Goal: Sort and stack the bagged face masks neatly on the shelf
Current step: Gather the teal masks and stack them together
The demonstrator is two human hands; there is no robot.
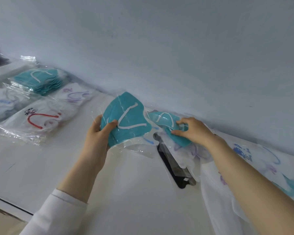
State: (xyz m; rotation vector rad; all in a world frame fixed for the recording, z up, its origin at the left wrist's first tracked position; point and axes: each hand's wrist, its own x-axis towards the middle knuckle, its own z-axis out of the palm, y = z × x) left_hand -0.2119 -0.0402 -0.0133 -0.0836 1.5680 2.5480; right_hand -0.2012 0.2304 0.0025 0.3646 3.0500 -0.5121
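left hand (98, 131) clutching a bagged teal mask (126, 119) over the white shelf (41, 167), right hand (192, 131) pinching a second teal mask (166, 122) atop the loose pile (261, 163) by the wall; teal stack (39, 80) sits well left, beside the red-looped bag (32, 121) and purple-looped bag (75, 97); dark object (171, 167) half buried under the pile, hard to identify; the pile's right side blurred, cut off

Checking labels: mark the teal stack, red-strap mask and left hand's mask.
Teal stack (46, 80), head view, top mask's face.
Red-strap mask (36, 121), head view, white body.
Left-hand mask (134, 117), head view, teal middle.
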